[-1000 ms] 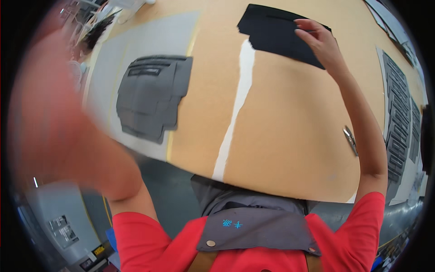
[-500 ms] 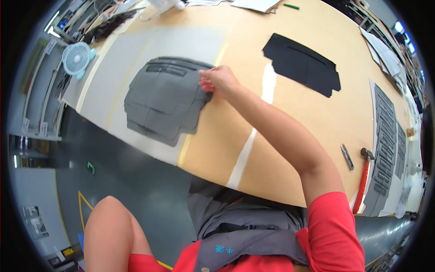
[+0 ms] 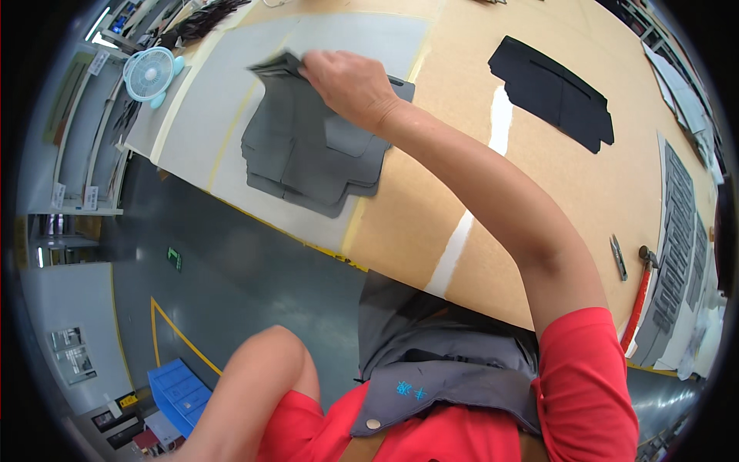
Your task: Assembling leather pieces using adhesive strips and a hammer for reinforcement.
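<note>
A stack of dark grey, flat cut panels (image 3: pixel 331 181) with stepped edges lies on the pale sheet at the table's left part. My right hand (image 3: pixel 350 86) is closed at the far side of the stack, pinching the edge of a grey panel (image 3: pixel 279 68) that is lifted and bent upward, its raised end blurred. Most of the fingertips are hidden behind the knuckles. My left arm (image 3: pixel 265 369) is bent down at the lower left, and its hand lies outside the picture. Farther right, a black panel (image 3: pixel 550 94) of similar outline rests flat on the tan table surface.
Thread snips (image 3: pixel 619 258) and a red-handled hammer (image 3: pixel 639 300) lie at the right, beside grey slotted pieces (image 3: pixel 673 246). A light blue fan (image 3: pixel 150 75) stands at the far left. Below, a blue crate (image 3: pixel 181 394) sits on the floor past the table edge (image 3: pixel 308 242).
My right hand has moved left over the stack and raised a panel's edge, which lay flat before. The whole view has shifted, bringing the blue crate further into sight.
</note>
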The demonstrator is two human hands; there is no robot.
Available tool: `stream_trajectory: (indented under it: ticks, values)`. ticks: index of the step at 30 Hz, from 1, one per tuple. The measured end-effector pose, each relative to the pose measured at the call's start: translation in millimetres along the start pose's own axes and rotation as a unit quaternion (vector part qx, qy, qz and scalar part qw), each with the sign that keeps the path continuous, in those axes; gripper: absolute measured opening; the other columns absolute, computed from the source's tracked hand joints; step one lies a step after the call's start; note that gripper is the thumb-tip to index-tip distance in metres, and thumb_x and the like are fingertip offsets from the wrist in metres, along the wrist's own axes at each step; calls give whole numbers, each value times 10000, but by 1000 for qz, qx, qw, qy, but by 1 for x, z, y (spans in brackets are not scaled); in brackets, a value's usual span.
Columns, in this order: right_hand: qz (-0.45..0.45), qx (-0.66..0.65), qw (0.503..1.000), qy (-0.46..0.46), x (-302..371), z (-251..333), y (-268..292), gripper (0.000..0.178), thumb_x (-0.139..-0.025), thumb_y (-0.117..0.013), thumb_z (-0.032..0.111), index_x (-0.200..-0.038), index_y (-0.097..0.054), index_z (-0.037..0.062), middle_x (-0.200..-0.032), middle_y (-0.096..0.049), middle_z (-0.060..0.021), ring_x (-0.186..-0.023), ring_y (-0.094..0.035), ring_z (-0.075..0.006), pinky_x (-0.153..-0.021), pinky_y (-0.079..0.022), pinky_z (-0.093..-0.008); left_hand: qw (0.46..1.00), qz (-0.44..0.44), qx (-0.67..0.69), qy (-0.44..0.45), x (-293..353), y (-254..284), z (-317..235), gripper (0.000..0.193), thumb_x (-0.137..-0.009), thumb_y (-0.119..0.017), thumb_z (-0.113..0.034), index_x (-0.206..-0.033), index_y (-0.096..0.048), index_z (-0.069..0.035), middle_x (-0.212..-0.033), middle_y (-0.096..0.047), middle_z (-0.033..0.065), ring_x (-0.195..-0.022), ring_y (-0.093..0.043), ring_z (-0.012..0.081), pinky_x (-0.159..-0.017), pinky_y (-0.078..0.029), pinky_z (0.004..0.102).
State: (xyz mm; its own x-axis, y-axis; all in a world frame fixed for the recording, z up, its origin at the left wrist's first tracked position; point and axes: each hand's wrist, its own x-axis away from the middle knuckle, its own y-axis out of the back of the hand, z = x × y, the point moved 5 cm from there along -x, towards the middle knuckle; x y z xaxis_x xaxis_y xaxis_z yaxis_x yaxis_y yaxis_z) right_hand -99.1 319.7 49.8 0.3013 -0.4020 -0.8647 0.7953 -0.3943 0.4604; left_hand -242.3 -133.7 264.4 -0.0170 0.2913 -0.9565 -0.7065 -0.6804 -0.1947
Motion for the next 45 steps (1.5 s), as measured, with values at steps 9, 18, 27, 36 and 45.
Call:
stream_trajectory:
  ticks: [9,18,27,36,45]
  values:
    - [73,-334,783,-521,96,-12,219,269,-1041,-625,192,-1166,-681,-40,-974,-692,-3,-837,-602,-55,-731,-496,-234,848,19,227,478,152,-156,0,140,-946,-694,-268,-930,-652,-135,-982,-606,56,-918,-644,280,-791,-553,426]
    - [87,-233,683,-687,283,4,381,253,-1035,-644,129,-1245,-635,-13,-1132,-718,-52,-1031,-645,-89,-941,-515,-274,732,576,135,338,303,-245,-57,404,-896,-787,-286,-1175,-650,-29,-1256,-598,154,-1165,-553,352,-983,-441,444]
    - [190,-145,642,-729,260,-40,412,357,-960,-747,252,-1201,-658,4,-972,-712,-7,-903,-637,-91,-770,-483,-268,760,562,138,296,304,-289,-45,470,-966,-697,-378,-1311,-622,-69,-1324,-593,125,-1244,-537,326,-1048,-410,440]
    - [371,-136,730,-558,210,-32,327,344,-923,-768,285,-1053,-704,-26,-870,-725,-120,-794,-693,-198,-734,-535,-328,664,680,154,271,313,-279,-65,489,-957,-686,-385,-1332,-624,-78,-1162,-618,76,-1108,-569,275,-963,-425,403]
    - [292,-114,841,-442,199,-27,260,130,-917,-715,107,-1015,-715,20,-921,-689,-114,-824,-675,-253,-748,-539,-365,706,652,127,246,329,-287,-65,526,-954,-681,-401,-1361,-610,-75,-1327,-587,85,-1206,-549,264,-995,-420,402]
